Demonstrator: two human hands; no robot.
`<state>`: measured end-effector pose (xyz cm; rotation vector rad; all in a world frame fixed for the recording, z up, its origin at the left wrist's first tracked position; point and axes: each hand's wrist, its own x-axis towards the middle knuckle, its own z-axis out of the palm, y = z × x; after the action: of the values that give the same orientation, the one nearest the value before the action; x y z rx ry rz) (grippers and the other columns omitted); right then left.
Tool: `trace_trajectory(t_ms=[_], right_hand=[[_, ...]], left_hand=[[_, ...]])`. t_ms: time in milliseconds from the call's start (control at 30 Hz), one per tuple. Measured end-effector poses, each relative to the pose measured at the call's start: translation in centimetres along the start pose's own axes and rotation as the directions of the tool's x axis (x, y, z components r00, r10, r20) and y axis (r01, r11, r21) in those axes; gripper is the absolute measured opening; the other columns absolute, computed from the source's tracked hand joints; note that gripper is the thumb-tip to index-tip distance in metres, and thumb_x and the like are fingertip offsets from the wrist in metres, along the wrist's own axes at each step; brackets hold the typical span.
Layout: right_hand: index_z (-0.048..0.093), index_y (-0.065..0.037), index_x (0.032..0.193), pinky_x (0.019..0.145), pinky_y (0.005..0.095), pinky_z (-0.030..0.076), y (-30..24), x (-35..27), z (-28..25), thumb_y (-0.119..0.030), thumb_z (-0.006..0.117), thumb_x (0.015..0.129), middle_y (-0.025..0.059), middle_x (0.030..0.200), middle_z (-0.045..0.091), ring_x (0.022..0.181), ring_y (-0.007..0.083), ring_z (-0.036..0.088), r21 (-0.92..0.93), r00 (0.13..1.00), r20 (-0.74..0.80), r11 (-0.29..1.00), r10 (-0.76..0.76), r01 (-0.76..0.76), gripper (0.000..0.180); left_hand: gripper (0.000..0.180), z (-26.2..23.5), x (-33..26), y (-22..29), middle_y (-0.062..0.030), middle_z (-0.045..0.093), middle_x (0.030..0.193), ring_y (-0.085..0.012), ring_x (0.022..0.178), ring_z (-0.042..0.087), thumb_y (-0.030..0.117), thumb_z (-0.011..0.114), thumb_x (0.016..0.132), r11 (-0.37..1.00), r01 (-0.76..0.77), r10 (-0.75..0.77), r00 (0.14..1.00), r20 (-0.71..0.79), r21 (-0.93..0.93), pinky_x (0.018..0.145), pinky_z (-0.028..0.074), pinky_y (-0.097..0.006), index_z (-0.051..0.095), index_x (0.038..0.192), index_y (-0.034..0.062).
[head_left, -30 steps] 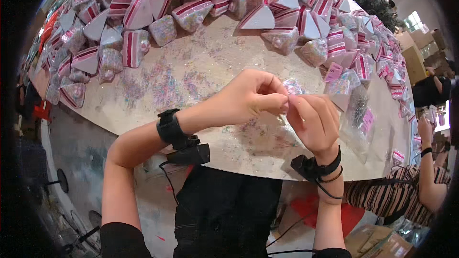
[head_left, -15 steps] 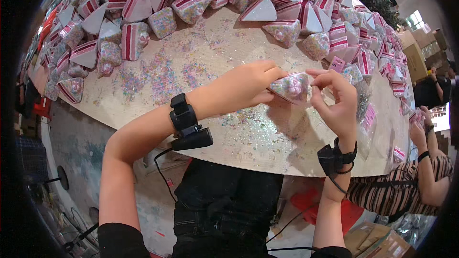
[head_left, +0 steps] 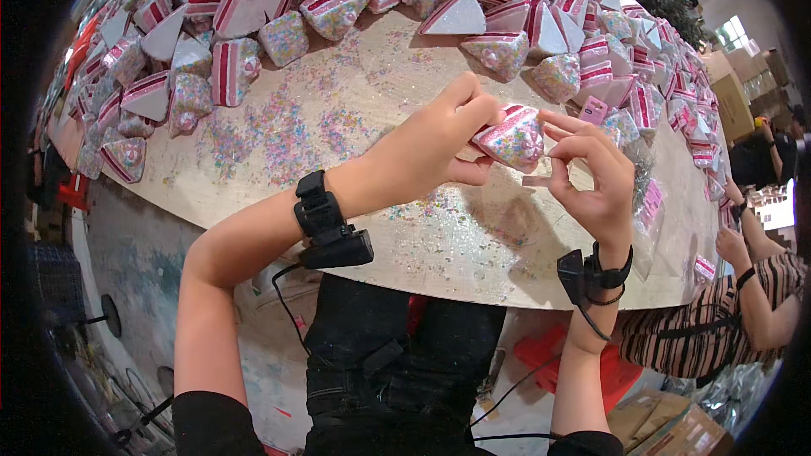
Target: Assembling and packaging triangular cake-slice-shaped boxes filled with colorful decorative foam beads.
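My left hand (head_left: 435, 139) is closed on the edge of a toy cake slice (head_left: 517, 142) covered in pastel sprinkles, with a pink-and-red layered side. The slice is held tilted above the table. My right hand (head_left: 598, 176) is at its right end, upper fingers by the slice. Between right thumb and forefinger sticks out a small pale flat strip (head_left: 536, 180); its exact kind is too small to make out. Black straps with small boxes are on both my wrists.
Many similar cake slices (head_left: 334, 8) are heaped along the far side of the round table (head_left: 355, 245). Loose sprinkles (head_left: 296, 131) lie across it. Pink cards (head_left: 650, 203) and clear plastic lie at right, near another person in a striped garment (head_left: 701, 329).
The cake slice has been turned, so its layered side now shows. My left hand has rolled upward. A pale strip now shows at my right fingertips.
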<state>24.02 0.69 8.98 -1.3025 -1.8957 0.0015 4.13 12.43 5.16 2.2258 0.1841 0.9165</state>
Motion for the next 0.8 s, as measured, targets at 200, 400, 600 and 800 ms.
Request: trace_trajectory(t_ms=[200, 400, 600, 800], right_hand=[[0.055, 0.003, 0.085, 0.078, 0.0305, 0.056, -0.2, -0.1, -0.2, 0.015, 0.060, 0.070, 0.0189, 0.110, 0.065, 0.091, 0.0235, 0.067, -0.024, 0.998, 0.065, 0.999, 0.024, -0.022, 0.020], [0.056, 0.000, 0.086, 0.065, 0.0292, 0.051, -1.1, -0.1, 0.4, 0.007, 0.070, 0.069, 0.0135, 0.095, 0.066, 0.070, 0.0205, 0.063, -0.155, 0.997, 0.069, 0.988, 0.027, -0.016, 0.023], [0.056, 0.000, 0.085, 0.065, 0.0293, 0.050, -0.6, -0.4, 1.1, 0.006, 0.069, 0.070, 0.0136, 0.088, 0.064, 0.072, 0.0193, 0.064, -0.008, 0.978, 0.044, 0.979, 0.202, -0.202, 0.021], [0.055, -0.001, 0.086, 0.072, 0.0349, 0.049, -1.3, -0.4, 2.1, 0.006, 0.068, 0.068, 0.0136, 0.089, 0.062, 0.082, 0.0269, 0.062, -0.203, 0.997, -0.027, 0.976, 0.074, -0.078, 0.023]], left_hand=[[0.046, 0.0, -0.1, 0.3, -0.0140, 0.044, 0.099, -0.0323, 0.089, 0.052, 0.007, 0.076, 0.066, 0.999, 0.017, -0.018, 1.000, 0.010, 0.041, 0.077, 0.046, -0.038, 0.048, 0.102, 0.0026], [0.042, -0.5, 0.2, 0.7, -0.0109, 0.046, 0.094, -0.0287, 0.090, 0.051, 0.009, 0.076, 0.062, 0.936, -0.159, 0.173, 0.985, -0.017, 0.315, 0.072, 0.048, -0.037, 0.050, 0.095, 0.0053], [0.040, -0.8, 0.0, 0.8, -0.0078, 0.047, 0.093, -0.0247, 0.088, 0.051, 0.012, 0.074, 0.059, 0.757, -0.280, 0.329, 0.944, 0.025, 0.590, 0.060, 0.052, -0.031, 0.051, 0.091, 0.0079], [0.042, -0.5, 0.1, 1.3, -0.0086, 0.049, 0.095, -0.0243, 0.089, 0.052, 0.016, 0.075, 0.057, 0.721, -0.240, 0.298, 0.954, 0.022, 0.650, 0.063, 0.053, -0.031, 0.052, 0.091, 0.0059]])
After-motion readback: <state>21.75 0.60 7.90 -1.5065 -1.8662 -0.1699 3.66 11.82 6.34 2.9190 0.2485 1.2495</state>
